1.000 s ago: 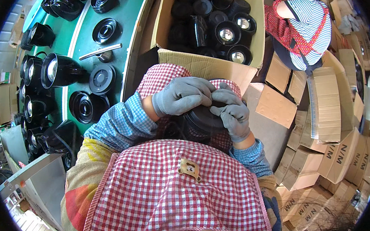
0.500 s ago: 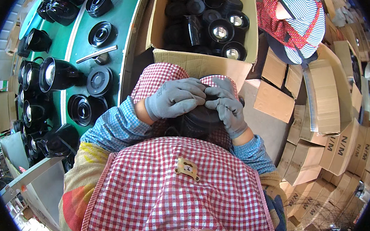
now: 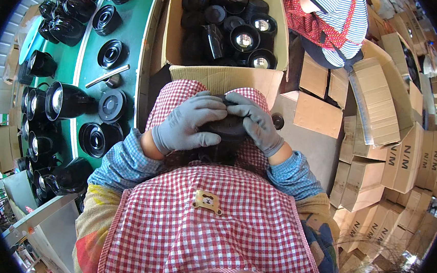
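Note:
In my lap, between my knees, is a black round lid-like part [image 3: 231,130] with dark shapes beneath it that I cannot make out. My left hand [image 3: 191,123], in a grey glove, curls over its left side, the thumb lying across the near part of the top. Over the far right side bends my right hand [image 3: 257,123], gloved the same way, its fingers on the rim and top. The two hands' fingertips almost meet at the far edge. Both palms and the underside of the part are hidden.
A green workbench [image 3: 134,32] on my left carries black jugs [image 3: 69,102], round black parts [image 3: 112,105] and a metal rod [image 3: 108,75]. Ahead stands an open carton [image 3: 223,78] of black parts. A person [image 3: 335,27] works beyond flattened cardboard [image 3: 317,115]; stacked cartons [image 3: 401,166] line the right.
My hands have spread from a pinch at the far edge to a grip around both sides of the lid-like part. The whole view has shifted slightly.

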{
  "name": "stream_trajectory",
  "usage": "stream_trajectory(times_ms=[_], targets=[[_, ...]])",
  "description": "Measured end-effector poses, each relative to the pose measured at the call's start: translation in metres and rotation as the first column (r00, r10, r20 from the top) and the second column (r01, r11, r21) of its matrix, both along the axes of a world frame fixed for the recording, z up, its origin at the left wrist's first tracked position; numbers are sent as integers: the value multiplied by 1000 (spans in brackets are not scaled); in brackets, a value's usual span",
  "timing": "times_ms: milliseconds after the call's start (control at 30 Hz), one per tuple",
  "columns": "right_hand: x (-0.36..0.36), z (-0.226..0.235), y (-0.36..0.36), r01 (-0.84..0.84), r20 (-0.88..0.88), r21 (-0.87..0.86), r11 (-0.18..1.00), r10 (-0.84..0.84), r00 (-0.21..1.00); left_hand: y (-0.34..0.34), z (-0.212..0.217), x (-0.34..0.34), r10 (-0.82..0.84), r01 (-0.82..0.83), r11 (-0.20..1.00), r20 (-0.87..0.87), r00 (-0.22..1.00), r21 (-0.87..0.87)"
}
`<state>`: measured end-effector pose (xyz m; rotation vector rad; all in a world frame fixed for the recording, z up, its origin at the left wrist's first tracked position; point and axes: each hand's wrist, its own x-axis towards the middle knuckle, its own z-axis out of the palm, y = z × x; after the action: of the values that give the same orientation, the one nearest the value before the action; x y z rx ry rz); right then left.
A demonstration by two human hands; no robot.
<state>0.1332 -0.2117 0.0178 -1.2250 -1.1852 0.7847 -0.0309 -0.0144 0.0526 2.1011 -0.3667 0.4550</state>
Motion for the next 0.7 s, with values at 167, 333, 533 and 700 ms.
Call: stream_trajectory(times_ms=[167, 333, 533, 700], targets=[[-10, -9, 3, 120, -100, -40, 992, -123, 987, 0, -3, 11, 53, -52, 996, 13, 999, -67], [-12, -1, 11, 169, -358, -133, 977, -206, 911, 0, 1, 13, 70, -86, 985, -110, 991, -152], [-2, -23, 12, 109, -113, 54, 993, -103, 988, 7, -12, 19, 63, -57, 995, 76, 995, -81], [-1, -20, 11, 71, -81, 36, 997, -67, 994, 8, -14, 15, 38, -37, 999, 117, 992, -8]])
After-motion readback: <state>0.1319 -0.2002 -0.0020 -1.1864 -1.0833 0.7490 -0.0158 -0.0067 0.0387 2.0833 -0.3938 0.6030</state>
